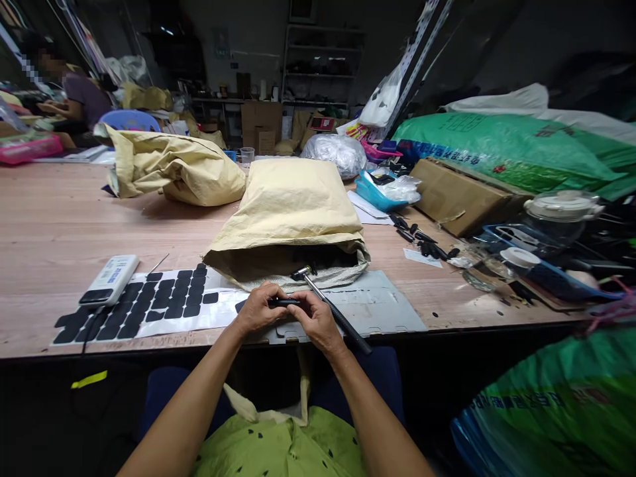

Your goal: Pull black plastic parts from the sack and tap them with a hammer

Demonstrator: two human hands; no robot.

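My left hand and my right hand meet at the table's near edge, fingers closed on the two ends of a small black part held level between them. They rest over a grey metal plate. A small hammer with a black handle lies across that plate, its head just beyond my right hand. Right behind it an open tan sack gapes toward me. A white sheet carrying several black rubber pads lies to the left of my left hand.
A white remote control lies at the sheet's left end. Another tan sack sits at the back left. Loose black parts, a cardboard box, green bags and a glass-lidded pot crowd the right. A person sits far left.
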